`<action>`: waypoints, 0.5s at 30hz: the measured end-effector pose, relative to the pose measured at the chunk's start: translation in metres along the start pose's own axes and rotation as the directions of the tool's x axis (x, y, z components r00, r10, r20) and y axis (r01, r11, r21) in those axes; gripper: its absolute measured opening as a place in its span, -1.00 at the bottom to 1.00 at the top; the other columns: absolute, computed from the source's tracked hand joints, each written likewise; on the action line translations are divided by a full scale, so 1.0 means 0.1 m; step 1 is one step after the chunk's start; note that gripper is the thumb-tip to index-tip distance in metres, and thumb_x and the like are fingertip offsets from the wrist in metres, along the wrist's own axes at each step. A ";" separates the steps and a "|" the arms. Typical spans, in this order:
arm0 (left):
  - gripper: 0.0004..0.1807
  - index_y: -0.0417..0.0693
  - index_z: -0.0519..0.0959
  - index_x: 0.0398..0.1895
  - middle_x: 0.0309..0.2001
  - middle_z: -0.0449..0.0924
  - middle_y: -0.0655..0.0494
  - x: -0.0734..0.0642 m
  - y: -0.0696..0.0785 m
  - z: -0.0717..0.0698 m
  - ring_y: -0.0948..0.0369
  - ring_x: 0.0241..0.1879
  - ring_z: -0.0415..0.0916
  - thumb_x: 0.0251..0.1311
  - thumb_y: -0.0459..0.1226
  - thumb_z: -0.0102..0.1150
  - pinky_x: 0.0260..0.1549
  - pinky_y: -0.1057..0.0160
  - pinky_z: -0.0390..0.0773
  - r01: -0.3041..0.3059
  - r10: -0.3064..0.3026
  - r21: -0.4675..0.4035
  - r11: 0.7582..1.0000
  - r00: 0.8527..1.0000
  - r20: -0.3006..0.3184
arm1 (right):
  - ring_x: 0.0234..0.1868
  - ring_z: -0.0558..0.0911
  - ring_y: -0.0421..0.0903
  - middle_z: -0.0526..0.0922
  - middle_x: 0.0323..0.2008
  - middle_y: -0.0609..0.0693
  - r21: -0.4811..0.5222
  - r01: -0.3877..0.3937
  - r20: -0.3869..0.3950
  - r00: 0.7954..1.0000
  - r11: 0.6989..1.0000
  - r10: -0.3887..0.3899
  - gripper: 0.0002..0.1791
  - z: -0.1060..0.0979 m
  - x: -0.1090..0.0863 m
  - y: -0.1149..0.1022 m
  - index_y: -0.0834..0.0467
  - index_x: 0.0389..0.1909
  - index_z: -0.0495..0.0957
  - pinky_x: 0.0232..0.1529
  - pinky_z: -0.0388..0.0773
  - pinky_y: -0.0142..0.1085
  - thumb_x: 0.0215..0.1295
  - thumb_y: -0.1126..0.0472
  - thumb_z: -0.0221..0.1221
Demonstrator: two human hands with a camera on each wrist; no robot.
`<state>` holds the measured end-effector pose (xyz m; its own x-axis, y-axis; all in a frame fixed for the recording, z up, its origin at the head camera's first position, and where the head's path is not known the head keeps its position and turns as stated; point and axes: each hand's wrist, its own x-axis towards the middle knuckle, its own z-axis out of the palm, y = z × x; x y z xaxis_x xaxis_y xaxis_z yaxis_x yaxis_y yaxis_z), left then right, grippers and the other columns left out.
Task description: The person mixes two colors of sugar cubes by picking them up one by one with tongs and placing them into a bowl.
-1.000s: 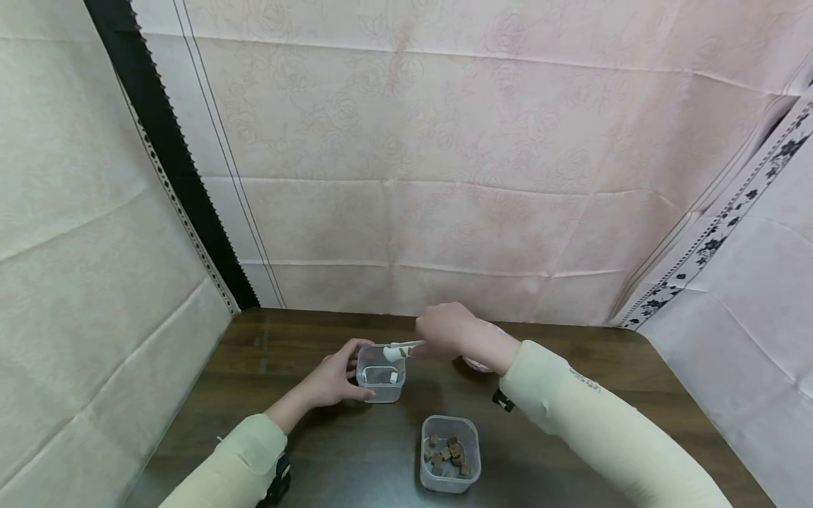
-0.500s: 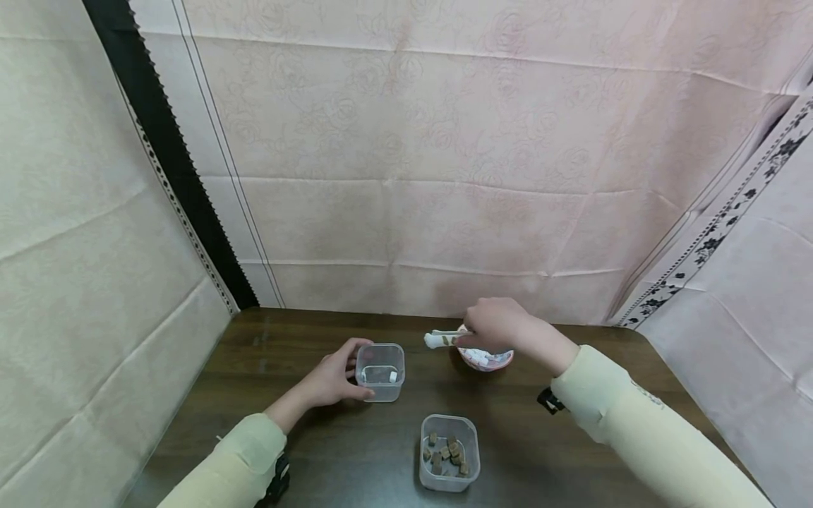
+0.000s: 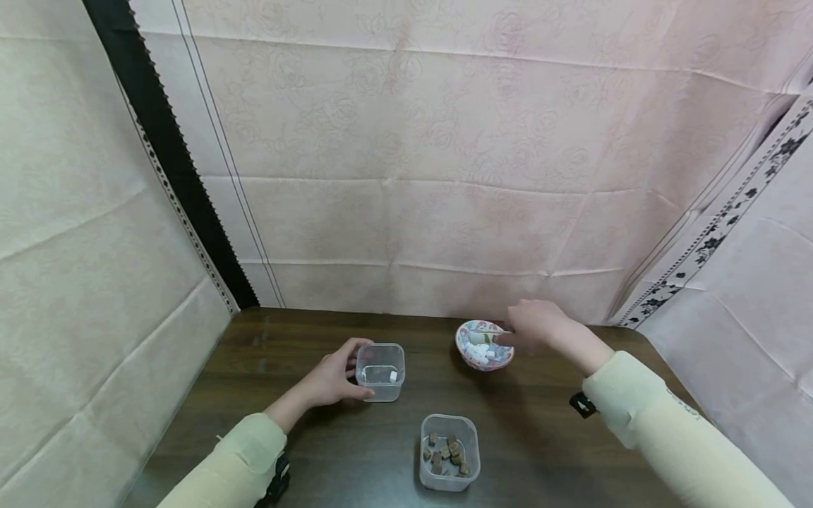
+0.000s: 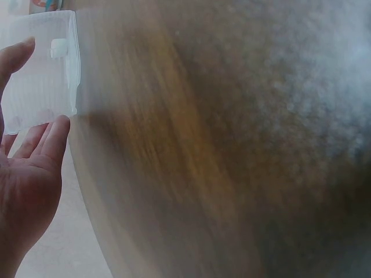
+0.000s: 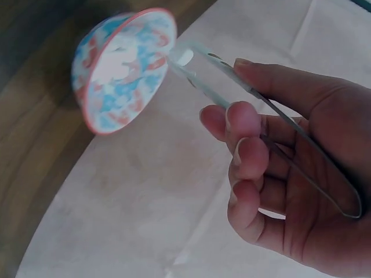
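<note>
My left hand [image 3: 336, 374] grips a clear plastic container [image 3: 381, 394] from its left side, thumb on the near side and fingers around the far one. A small white cube [image 4: 59, 48] lies inside it. In my right hand [image 3: 540, 328] are metal tongs [image 5: 284, 113] with pale tips, held between thumb and fingers. Their tips are over a patterned bowl [image 3: 466, 358] with a pink rim, which has several white cubes [image 3: 485, 353] in it. Whether the tips hold a cube, I cannot tell.
Nearer on the wooden table [image 3: 356, 458] stands a second clear container [image 3: 449, 485] with several small brown cubes [image 3: 454, 450]. A pale cloth wall [image 3: 406, 212] rises behind the table's far edge, with cloth on both sides.
My right hand has moved the tongs right, from above the left container to the bowl, which is now more fully seen. My left hand keeps its hold on the container.
</note>
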<state>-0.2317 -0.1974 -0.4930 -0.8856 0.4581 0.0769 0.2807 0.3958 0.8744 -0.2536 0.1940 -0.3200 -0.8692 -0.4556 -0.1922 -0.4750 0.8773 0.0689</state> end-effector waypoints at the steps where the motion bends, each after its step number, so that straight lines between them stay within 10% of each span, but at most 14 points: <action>1: -0.06 -0.13 0.26 0.51 0.37 0.42 -0.29 0.00 0.00 0.00 -0.28 0.36 0.47 0.12 -0.33 0.64 0.29 -0.16 0.60 -0.005 0.005 0.000 1.000 1.000 0.002 | -0.64 0.48 -0.16 0.51 -0.72 -0.16 -0.004 -0.008 0.007 1.000 1.000 0.008 -0.50 0.01 -0.01 0.02 0.03 -0.67 0.54 -0.62 0.35 -0.26 0.47 -0.09 0.31; 15: -0.05 -0.10 0.27 0.51 0.38 0.43 -0.23 0.03 -0.03 0.01 -0.23 0.37 0.48 0.11 -0.34 0.65 0.30 -0.14 0.61 0.011 -0.011 -0.014 1.000 1.000 0.002 | -0.52 0.54 -0.06 0.53 -0.57 -0.05 -0.085 -0.072 0.049 0.996 0.994 0.077 -0.53 0.16 -0.01 0.15 0.06 -0.61 0.50 -0.50 0.59 -0.13 0.38 -0.10 0.38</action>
<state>-0.2345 -0.1962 -0.4960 -0.8881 0.4548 0.0662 0.2653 0.3898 0.8819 -0.2577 0.2103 -0.3347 -0.8954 -0.3790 -0.2336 -0.4207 0.8920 0.1654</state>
